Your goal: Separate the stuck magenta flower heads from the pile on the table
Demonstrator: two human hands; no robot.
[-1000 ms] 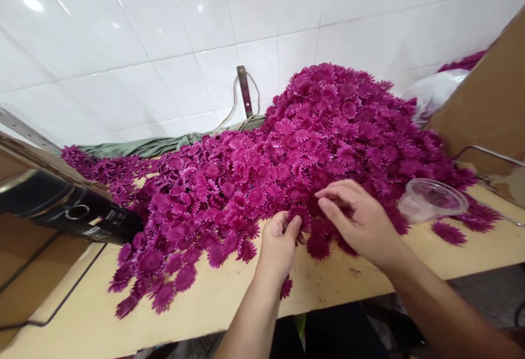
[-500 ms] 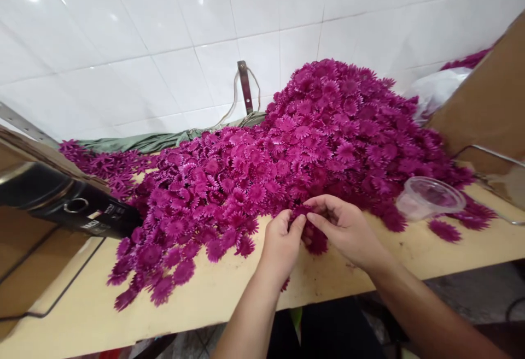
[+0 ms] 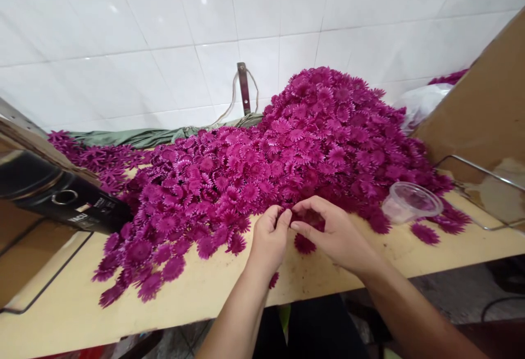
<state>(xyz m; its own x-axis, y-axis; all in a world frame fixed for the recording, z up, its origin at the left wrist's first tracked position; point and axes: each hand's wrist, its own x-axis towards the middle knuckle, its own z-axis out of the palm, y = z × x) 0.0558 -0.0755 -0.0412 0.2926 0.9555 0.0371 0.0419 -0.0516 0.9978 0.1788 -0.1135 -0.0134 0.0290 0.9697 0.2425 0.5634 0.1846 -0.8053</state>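
Observation:
My left hand (image 3: 268, 234) is closed, with thumb and index finger pinched together near the front of the flower pile. My right hand (image 3: 334, 233) meets it fingertip to fingertip, its thumb and index finger curled around the same small spot. Between them is a magenta artificial flower head, mostly hidden by the fingers. A big heap of magenta flower heads (image 3: 246, 168) spreads across the table right behind both hands. One loose flower head (image 3: 304, 243) lies below my right palm, and another (image 3: 274, 280) rests beside my left wrist.
A clear plastic tub (image 3: 412, 201) stands at the right among flower heads. Cardboard boxes flank the wooden tabletop (image 3: 197, 293); a black cylinder (image 3: 69, 198) leans at the left. Behind the pile lie a green cloth (image 3: 143, 137) and a tiled wall with a metal bracket (image 3: 243, 88).
The view has shifted slightly, so the scene sits a little further left. My hands remain together at the pile's front, and the flower head between them is less visible.

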